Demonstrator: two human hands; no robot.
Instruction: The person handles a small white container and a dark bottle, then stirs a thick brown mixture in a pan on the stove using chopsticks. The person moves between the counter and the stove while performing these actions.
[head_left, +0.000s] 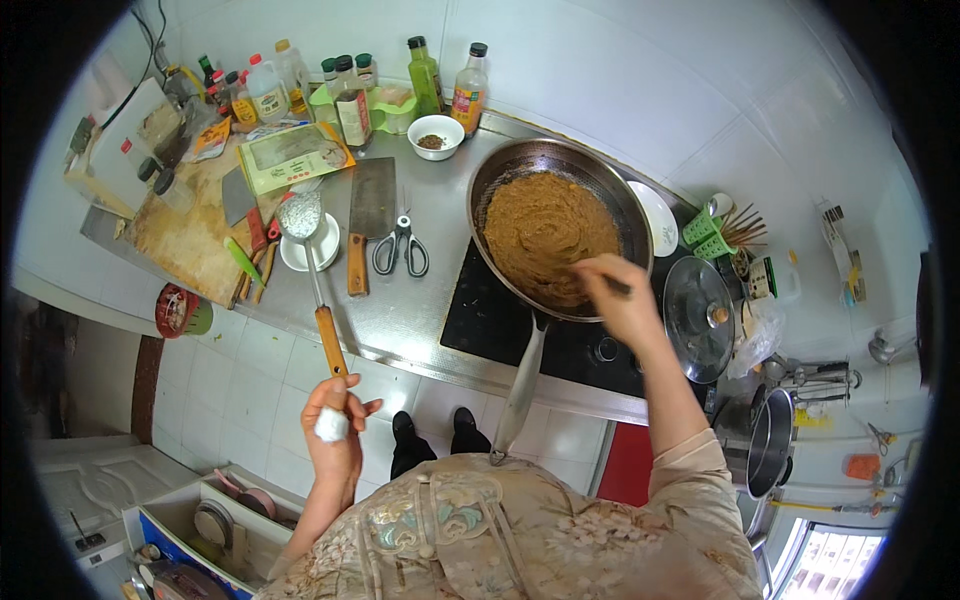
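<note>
My left hand (334, 420), with something white wrapped on its thumb, grips the wooden handle of a metal ladle (319, 300). The ladle's head, coated with something whitish, lies over a small white bowl (330, 255). My right hand (619, 300) holds a dark-handled utensil over the near right side of a large frying pan (641, 247); the utensil's lower part is hidden. A thick brown paste (551, 232) with swirl marks fills much of the pan, which sits on a black cooktop (480, 307) with its handle towards me.
A cleaver (373, 199) and kitchen scissors (401, 251) lie left of the pan. Further left is a cutting board (180, 247) with knives. Bottles and a white bowl of spices (435, 139) line the wall. A glass lid (694, 319) and chopsticks (742, 227) are at the right.
</note>
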